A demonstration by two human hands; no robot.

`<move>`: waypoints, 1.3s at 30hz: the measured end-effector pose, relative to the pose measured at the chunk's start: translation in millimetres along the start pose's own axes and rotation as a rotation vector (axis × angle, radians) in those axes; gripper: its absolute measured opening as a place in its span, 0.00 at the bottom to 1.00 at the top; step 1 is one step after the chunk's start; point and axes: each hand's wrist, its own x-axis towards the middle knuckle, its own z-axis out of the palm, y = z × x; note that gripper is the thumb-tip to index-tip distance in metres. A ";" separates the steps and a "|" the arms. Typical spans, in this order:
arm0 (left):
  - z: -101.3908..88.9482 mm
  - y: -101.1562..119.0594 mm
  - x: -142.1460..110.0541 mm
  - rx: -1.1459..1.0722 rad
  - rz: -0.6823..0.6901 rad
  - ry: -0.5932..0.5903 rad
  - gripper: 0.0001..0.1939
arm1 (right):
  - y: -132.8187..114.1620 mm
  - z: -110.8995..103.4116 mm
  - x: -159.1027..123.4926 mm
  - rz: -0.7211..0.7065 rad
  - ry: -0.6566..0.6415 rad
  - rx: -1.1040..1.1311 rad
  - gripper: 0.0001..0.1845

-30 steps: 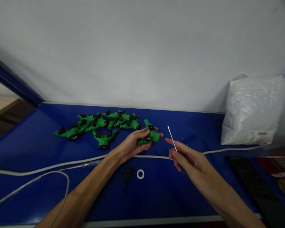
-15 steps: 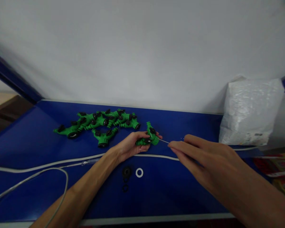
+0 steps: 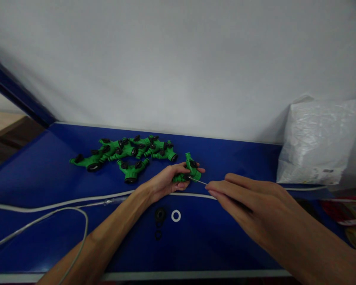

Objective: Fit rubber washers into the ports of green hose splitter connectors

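Blue counter [image 3: 210, 245] takes up most of what I see from here. White wrapped package [image 3: 319, 142] stands at the far right. Pale cable [image 3: 26, 210] runs across the counter, passing behind both arms. Group of green connectors [image 3: 126, 150] with black levers sits back left; one Y-shaped connector [image 3: 131, 172] lies just in front of it.

Right hand [image 3: 243, 198]: fingertips pinched narrow on a thin metal rod. Left hand [image 3: 163, 180]: closed round the held connector [image 3: 195, 174], near the middle of the counter, right of the group, one branch pointing up and away, wide end to the right.

Thin metal rod [image 3: 198, 181] slants from the right fingertips to the connector's near black lever. Tip looks to be at the lever; can't tell if it's pressing in or only touching. Step in hand, my read: working at that lever with the tip. Next move calls for a firm left grip and fine control of the tip, since a slip off the small lever seems likely.

Smallest: black round part [image 3: 163, 215] and white washer [image 3: 173, 216], side by side, apart, nearer the front edge.
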 end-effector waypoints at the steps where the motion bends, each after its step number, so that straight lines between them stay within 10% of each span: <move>1: 0.0 -0.1 0.0 0.003 -0.001 0.002 0.14 | 0.3 0.6 0.5 -0.004 0.011 -0.004 0.20; 39: -1.0 -1.8 3.1 0.066 0.054 0.024 0.13 | -1.9 -0.5 16.7 0.235 -0.119 0.280 0.10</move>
